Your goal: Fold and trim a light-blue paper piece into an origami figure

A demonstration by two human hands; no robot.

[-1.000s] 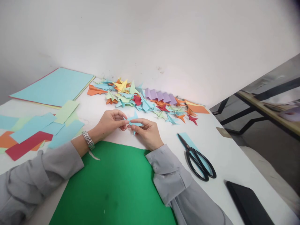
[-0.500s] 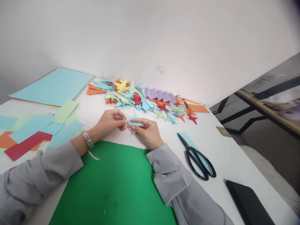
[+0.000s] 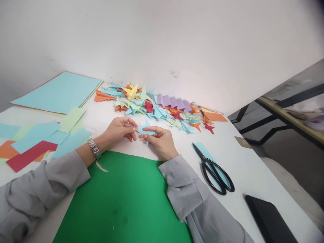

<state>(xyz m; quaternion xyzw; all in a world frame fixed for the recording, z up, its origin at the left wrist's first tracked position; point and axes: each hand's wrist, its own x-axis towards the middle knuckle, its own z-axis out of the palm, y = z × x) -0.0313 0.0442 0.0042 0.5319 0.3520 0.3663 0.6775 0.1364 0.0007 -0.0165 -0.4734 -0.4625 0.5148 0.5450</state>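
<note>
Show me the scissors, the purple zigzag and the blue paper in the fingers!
Scissors [image 3: 204, 158]: head view, on the pivot.
Purple zigzag [image 3: 173, 102]: head view, on a middle pleat.
Blue paper [image 3: 147, 132]: head view, on its middle part.

Person's left arm [image 3: 48, 180], grey-sleeved, slanting in from lower left; left hand [image 3: 123, 129], thumb and forefinger pinched, other fingers curled; right arm [image 3: 187, 190], grey-sleeved, from lower right; right hand [image 3: 161, 140], thumb opposed to forefinger, close beside left hand
</note>
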